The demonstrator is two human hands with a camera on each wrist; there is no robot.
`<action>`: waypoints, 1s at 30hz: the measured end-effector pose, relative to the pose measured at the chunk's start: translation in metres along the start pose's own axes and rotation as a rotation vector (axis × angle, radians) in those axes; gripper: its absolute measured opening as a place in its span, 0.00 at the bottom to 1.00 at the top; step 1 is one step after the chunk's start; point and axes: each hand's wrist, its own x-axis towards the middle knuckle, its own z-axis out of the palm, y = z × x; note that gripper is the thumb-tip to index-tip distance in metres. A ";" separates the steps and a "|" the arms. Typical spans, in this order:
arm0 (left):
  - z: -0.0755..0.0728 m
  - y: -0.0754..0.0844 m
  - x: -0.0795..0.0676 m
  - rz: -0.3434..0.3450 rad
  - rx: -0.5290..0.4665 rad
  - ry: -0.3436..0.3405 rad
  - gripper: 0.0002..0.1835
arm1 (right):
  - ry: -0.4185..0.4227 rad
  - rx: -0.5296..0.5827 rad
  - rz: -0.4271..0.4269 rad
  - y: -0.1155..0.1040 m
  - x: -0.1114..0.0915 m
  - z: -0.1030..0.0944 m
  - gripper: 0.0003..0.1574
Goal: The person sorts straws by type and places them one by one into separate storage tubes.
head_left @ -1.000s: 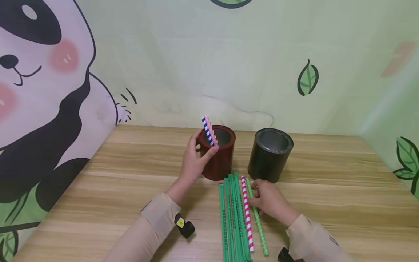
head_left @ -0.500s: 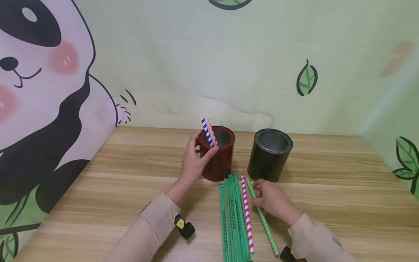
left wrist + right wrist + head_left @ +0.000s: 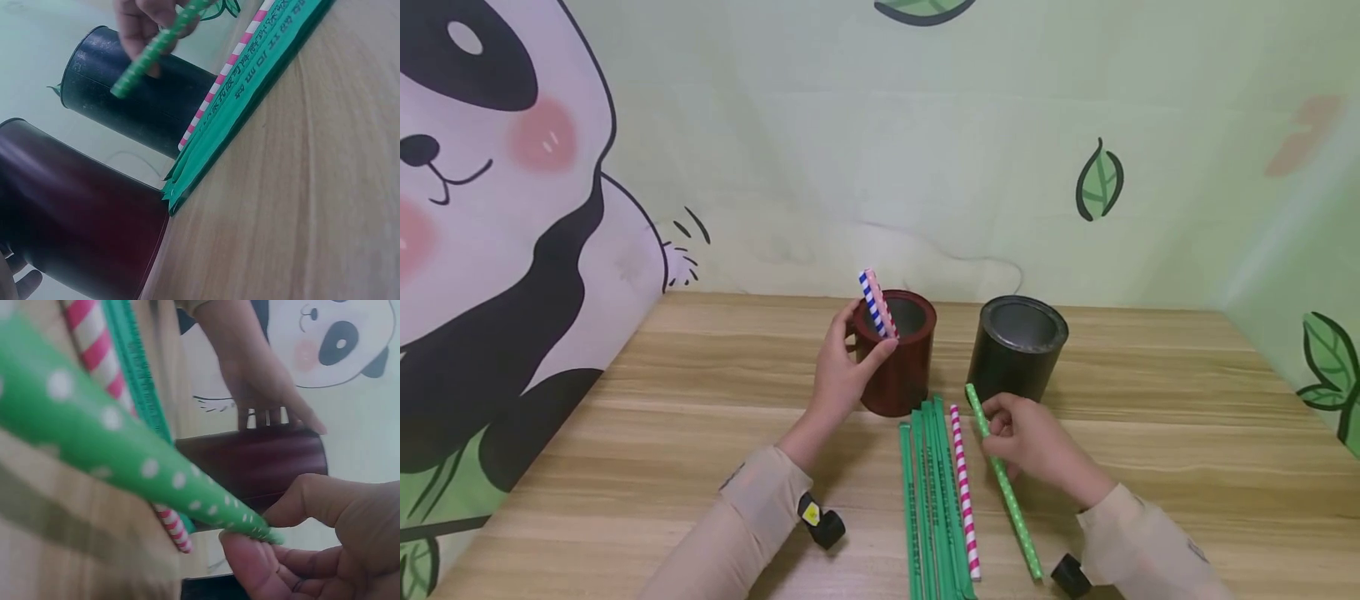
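My left hand (image 3: 837, 379) grips the dark red mug (image 3: 910, 375) at its handle side, thumb at the rim. A blue-striped straw (image 3: 871, 302) and a pink-and-red one lean inside the mug. My right hand (image 3: 1037, 442) pinches a green straw with white dots (image 3: 1017, 508) between thumb and fingers near its upper part. In the left wrist view that green straw (image 3: 156, 50) is raised off the table, in front of the black cup. The right wrist view shows thumb and fingertips (image 3: 247, 556) pressed on the straw's far end.
A black cup (image 3: 1015, 358) stands right of the mug. Several green-wrapped straws (image 3: 934, 500) lie side by side on the wooden table (image 3: 662, 467), with a pink-and-white striped straw (image 3: 966, 492) along their right side. A panda-printed backdrop (image 3: 820, 150) rises behind.
My right hand has taken the green dotted straw away from the pink striped one, to the right and upward. The left hand stays at the mug.
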 end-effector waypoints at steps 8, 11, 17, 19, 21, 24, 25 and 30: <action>0.000 0.004 -0.001 -0.004 0.013 -0.009 0.41 | 0.053 0.141 -0.072 -0.012 -0.006 -0.023 0.26; 0.001 0.005 -0.001 -0.010 0.009 -0.015 0.41 | 0.067 0.181 -0.101 -0.016 -0.008 -0.033 0.27; 0.000 0.004 -0.001 -0.012 0.000 -0.003 0.40 | 0.137 0.149 -0.201 -0.035 -0.002 -0.051 0.26; -0.001 0.003 -0.002 -0.013 0.003 0.003 0.40 | 0.167 0.133 -0.227 -0.044 0.002 -0.057 0.26; -0.002 0.003 -0.002 -0.015 0.006 0.005 0.40 | 0.199 0.113 -0.249 -0.052 0.006 -0.062 0.27; -0.003 0.004 -0.003 -0.017 0.012 0.003 0.41 | 0.234 0.086 -0.265 -0.062 0.012 -0.069 0.27; -0.003 0.004 -0.002 -0.017 0.012 0.002 0.41 | 0.241 0.082 -0.266 -0.064 0.014 -0.072 0.28; -0.003 0.005 -0.003 -0.022 0.011 0.003 0.41 | 0.279 0.057 -0.272 -0.077 0.025 -0.082 0.27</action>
